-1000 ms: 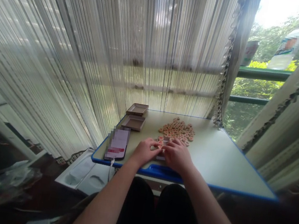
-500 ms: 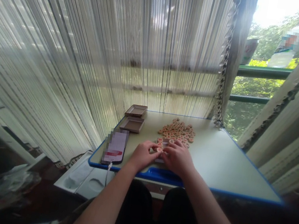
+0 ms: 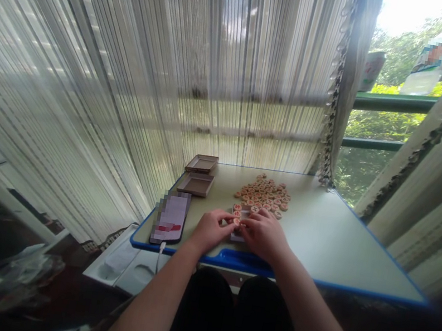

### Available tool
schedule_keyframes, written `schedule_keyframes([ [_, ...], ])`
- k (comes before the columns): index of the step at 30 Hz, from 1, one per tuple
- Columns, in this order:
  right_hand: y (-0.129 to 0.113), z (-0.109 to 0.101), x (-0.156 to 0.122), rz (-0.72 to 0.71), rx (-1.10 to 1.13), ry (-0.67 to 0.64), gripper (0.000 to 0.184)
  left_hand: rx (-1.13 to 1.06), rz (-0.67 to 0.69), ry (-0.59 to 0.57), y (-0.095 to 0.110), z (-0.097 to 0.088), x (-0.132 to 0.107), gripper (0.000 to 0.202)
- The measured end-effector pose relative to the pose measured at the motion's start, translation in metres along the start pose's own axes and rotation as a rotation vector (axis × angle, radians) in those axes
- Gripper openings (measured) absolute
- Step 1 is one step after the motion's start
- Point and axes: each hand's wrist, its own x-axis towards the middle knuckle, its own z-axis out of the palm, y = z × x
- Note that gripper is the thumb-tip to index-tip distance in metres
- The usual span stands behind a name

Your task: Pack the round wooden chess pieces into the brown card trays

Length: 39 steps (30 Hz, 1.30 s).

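Holding left hand (image 3: 213, 231) and right hand (image 3: 264, 234) close together over an open box (image 3: 237, 238) on the near side of the table (image 3: 344, 237). Gripping a round piece (image 3: 236, 222) between left thumb and forefinger, inside or just above the left part of the box; not showing clearly which. Pointing right thumb and forefinger at the same piece from the right, apparently to steady something so small from both sides, but leaving it impossible to tell touching from almost touching. Curling the other right fingers beside a dark-marked piece (image 3: 255, 209) on the far side, hiding any contact.

Seeing two more pieces (image 3: 237, 214) lined along the left wall of the box, probably set edge to edge to suit the narrow space. Seeing a pile of pieces (image 3: 263, 192) lying loose just beyond, likely for easy reach. Finding two shallow boxes (image 3: 196, 184) at the far left, perhaps out of the way, and a phone (image 3: 172, 216) at the near left, with a cable (image 3: 161, 249) plugged in, probably for charging.

Losing much of the open box behind right knuckles. Reading no marks reliably on the pieces; meeting blocky blur over the phone. Losing the lower end of the cable near the left forearm (image 3: 163, 291).
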Motion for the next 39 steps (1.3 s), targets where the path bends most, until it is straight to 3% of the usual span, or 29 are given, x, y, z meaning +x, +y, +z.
schedule_keyframes([
  [8,0.0029,0.0007,-0.0001,0.027,0.009,-0.018,0.02,0.002,-0.054,0.034,-0.0036,0.0004,0.0017,0.026],
  [15,0.0038,0.0013,0.0005,0.029,0.018,-0.011,0.019,0.009,0.0,0.066,-0.0022,0.0003,0.001,0.024],
  [28,0.0022,0.0,0.0019,0.034,0.012,-0.014,0.02,0.06,0.041,0.022,-0.0022,-0.0021,0.0035,0.021],
  [39,0.0052,0.0015,-0.0006,0.045,0.065,0.096,0.021,0.033,0.008,0.122,-0.0021,-0.0026,0.0031,0.022],
])
